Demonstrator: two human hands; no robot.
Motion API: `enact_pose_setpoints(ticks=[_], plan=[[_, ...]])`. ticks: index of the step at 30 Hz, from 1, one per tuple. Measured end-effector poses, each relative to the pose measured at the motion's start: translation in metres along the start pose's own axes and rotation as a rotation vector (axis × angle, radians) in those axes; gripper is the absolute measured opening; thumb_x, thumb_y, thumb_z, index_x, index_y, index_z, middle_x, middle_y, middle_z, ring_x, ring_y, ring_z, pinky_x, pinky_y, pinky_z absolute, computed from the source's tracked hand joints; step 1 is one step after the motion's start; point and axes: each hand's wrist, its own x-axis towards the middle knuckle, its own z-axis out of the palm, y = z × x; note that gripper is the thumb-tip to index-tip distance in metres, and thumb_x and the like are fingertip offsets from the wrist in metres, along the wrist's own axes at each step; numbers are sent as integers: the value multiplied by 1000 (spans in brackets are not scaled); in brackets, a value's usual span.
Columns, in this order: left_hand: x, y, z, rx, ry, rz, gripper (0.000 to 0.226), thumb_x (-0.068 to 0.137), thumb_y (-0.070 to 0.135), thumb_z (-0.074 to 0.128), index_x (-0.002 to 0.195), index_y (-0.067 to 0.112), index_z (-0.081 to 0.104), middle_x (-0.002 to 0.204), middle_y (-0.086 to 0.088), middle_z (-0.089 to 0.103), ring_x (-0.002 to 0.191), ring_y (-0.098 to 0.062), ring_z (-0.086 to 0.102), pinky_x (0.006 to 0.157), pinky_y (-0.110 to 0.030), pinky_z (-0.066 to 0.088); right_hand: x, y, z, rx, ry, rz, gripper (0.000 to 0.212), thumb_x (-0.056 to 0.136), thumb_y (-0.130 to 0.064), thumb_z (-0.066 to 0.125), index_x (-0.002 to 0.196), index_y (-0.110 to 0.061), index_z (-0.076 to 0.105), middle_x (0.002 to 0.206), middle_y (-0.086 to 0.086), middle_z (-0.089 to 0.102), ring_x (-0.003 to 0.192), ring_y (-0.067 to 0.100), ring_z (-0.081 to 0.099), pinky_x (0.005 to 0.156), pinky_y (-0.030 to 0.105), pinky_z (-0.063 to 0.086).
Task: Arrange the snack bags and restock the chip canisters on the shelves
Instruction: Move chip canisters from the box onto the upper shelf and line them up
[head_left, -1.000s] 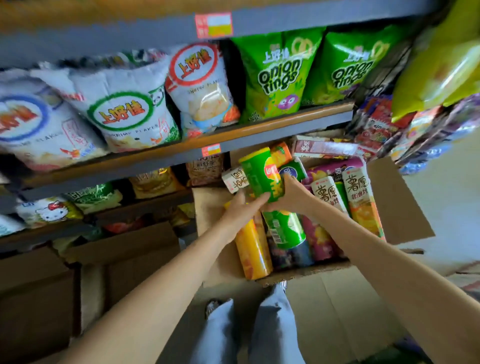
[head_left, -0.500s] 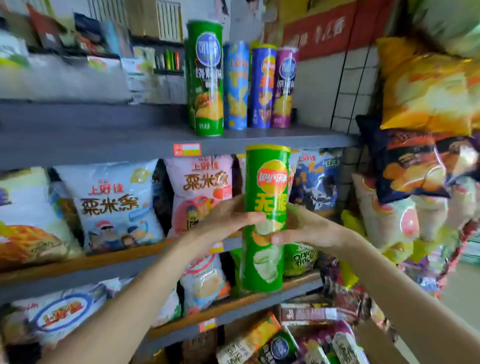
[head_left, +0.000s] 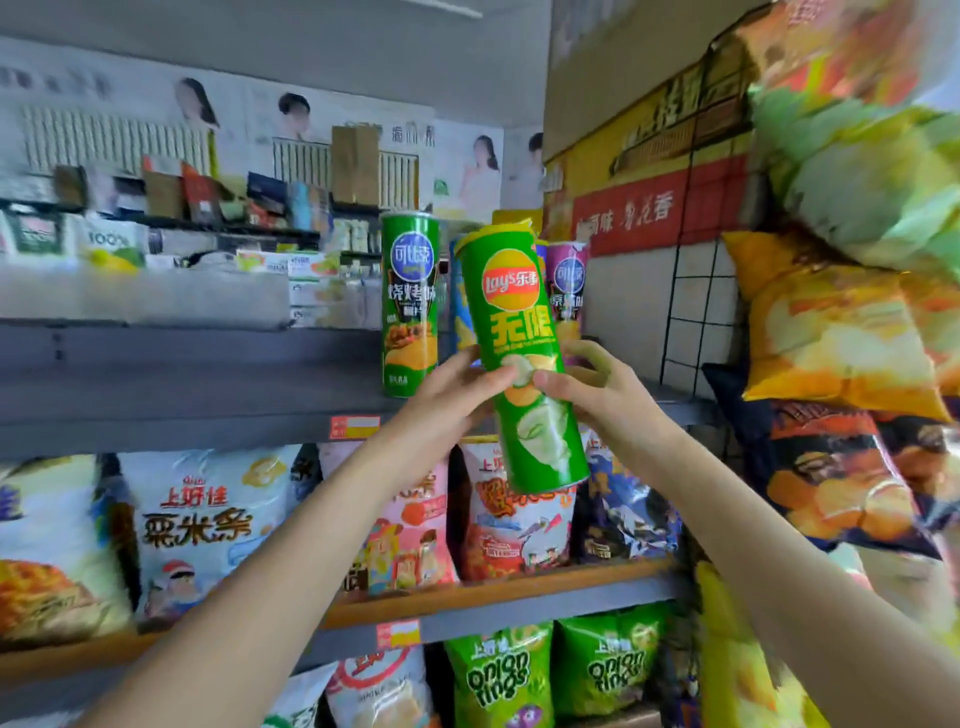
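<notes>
Up high, tilted green Lay's canister (head_left: 519, 358), yellow-lidded.

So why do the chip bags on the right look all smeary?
Head view: motion blur and wide-angle stretch smear the yellow hanging chip bags at the right edge; the tall green Lay's canister, gripped by the left hand and right hand, stays fairly sharp mid-frame.

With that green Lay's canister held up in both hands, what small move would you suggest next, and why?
Probably lift the green Lay's canister a little higher and forward: its base hangs below the grey top shelf, where the other canisters stand. Left hand and right hand both hold it.
</notes>
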Motion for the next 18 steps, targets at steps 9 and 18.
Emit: enact_pose_setpoints(ticks=[9,18], plan=[[10,21,-41,222,144,112,66,60,32,79,120,32,54,123,-2,63,117,-22,57,103,-46,42,46,-8,35,124,-125,-99,37,72,-13,72,105,-19,56,94,6,69,83,13,66,76,22,54],[3,67,-130,380,370,80,71,76,6,72,137,18,37,132,-1,55,120,-18,53,99,-38,43,90,-19,140,108,-57,-53,37,87,-5,62,122,-8,52,114,12,62,90,15,59,76,21,50]])
